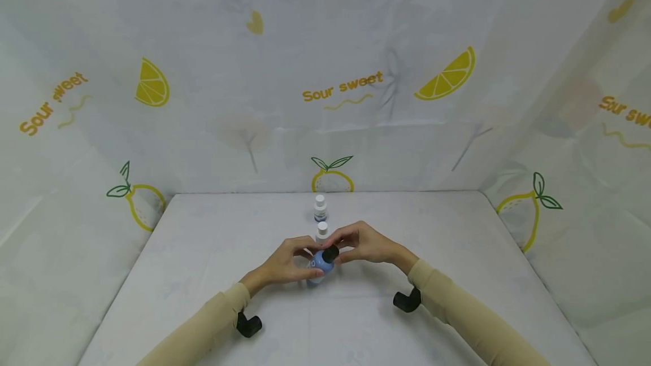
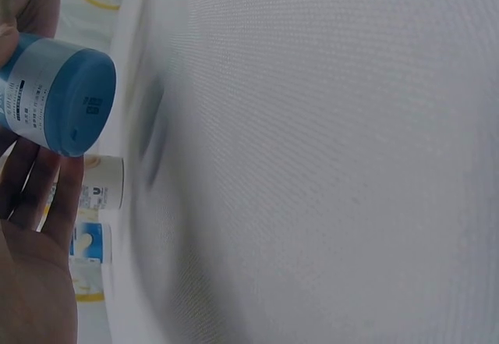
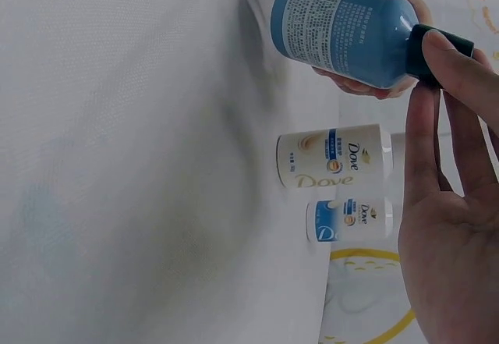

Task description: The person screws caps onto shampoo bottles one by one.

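Observation:
A blue bottle (image 1: 319, 263) with a black cap (image 3: 437, 54) is held tilted above the table. My left hand (image 1: 285, 262) grips the bottle's body, fingers on one side and thumb on the other. With thumb and fingertips, my right hand (image 1: 370, 243) pinches the cap. Small print covers the pale label of the blue bottle (image 3: 335, 28) in the right wrist view. Its underside faces the camera in the left wrist view, off the tabletop. Just behind the hands stands a white Dove bottle (image 3: 331, 157), partly hidden by them in the head view.
Farther back, a second white Dove bottle (image 1: 320, 208) with a blue lower part stands upright. A white cloth covers the table (image 1: 213, 230). Lemon-printed white sheeting (image 1: 229, 100) hangs behind and at both sides.

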A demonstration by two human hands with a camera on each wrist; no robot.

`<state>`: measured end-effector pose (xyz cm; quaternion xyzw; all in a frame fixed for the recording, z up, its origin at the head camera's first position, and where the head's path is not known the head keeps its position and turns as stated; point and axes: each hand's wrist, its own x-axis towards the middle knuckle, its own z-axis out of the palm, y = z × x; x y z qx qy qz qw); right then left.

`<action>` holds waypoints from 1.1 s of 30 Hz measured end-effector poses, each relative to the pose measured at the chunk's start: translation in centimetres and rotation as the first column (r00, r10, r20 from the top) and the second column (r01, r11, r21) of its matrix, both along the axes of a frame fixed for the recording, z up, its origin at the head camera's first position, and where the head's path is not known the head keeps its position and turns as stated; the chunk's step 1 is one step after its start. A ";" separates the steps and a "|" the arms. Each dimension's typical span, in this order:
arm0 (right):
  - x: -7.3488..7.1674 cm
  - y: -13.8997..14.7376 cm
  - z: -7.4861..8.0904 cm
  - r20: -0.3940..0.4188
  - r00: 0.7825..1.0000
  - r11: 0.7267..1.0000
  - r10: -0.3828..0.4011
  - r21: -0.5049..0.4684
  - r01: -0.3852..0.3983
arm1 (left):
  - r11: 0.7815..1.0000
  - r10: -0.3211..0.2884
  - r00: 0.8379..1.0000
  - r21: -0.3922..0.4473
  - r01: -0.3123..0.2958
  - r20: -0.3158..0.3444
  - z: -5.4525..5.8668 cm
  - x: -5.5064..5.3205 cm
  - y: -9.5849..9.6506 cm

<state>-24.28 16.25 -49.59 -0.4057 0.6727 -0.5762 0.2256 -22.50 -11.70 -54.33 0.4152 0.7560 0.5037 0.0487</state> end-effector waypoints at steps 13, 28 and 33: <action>0.6 -0.2 -0.3 -0.081 0.995 0.997 -0.065 0.025 0.068 | 1.000 0.017 1.000 -0.008 -0.017 -0.001 -0.1 0.2 0.0; 0.7 -0.2 -0.5 -0.104 0.989 0.994 -0.110 0.004 0.111 | 1.000 0.015 1.000 -0.006 -0.015 -0.021 0.0 0.2 0.1; 0.8 -0.4 -0.5 -0.104 0.986 0.992 -0.128 -0.005 0.128 | 1.000 0.014 0.999 0.008 -0.014 -0.039 -0.2 0.2 0.1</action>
